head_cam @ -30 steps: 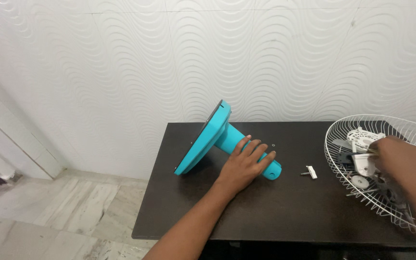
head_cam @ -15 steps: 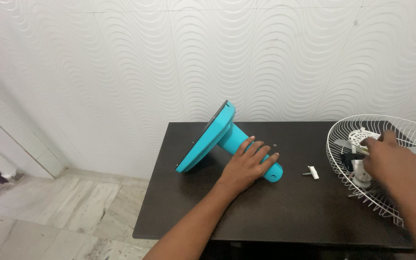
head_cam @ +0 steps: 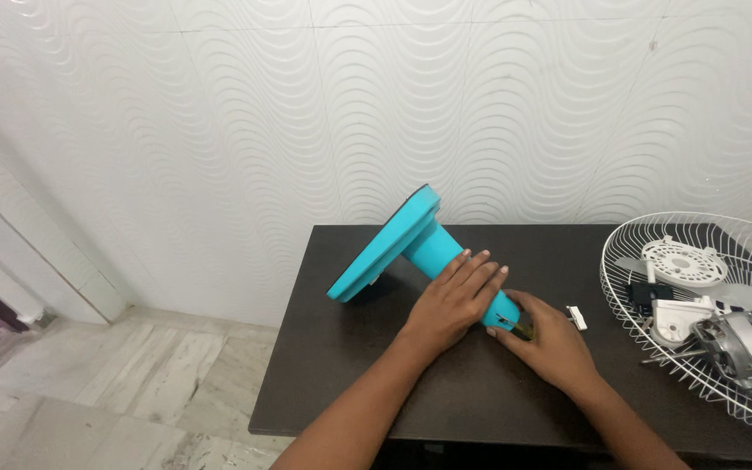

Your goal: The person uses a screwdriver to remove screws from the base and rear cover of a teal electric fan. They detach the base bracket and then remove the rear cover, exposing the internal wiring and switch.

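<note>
Head view shows us a turquoise plastic fan stand lying on its side on the dark rectangular table, its flat base tipped up toward the far left and its tubular neck running down to the right. Our left hand lies flat over the neck, fingers stretched out and held loosely together across the tube, palm pressing it down. Our right hand sits just right of the neck's open end, fingers curled in and pinching a small dark-and-yellow piece that touches the mouth of the tube; what the piece is, we cannot tell.

Just right of that hand lies a small white plastic clip, close to the knuckles but apart from them. Farther right, at the table's right edge, rests a white wire fan guard holding loose white plastic parts and a grey metal motor.

The stand's base overhangs near the table's far left corner, close to the white wavy-patterned wall. Bare tabletop runs along the near edge under both forearms and behind the neck toward the wall.
</note>
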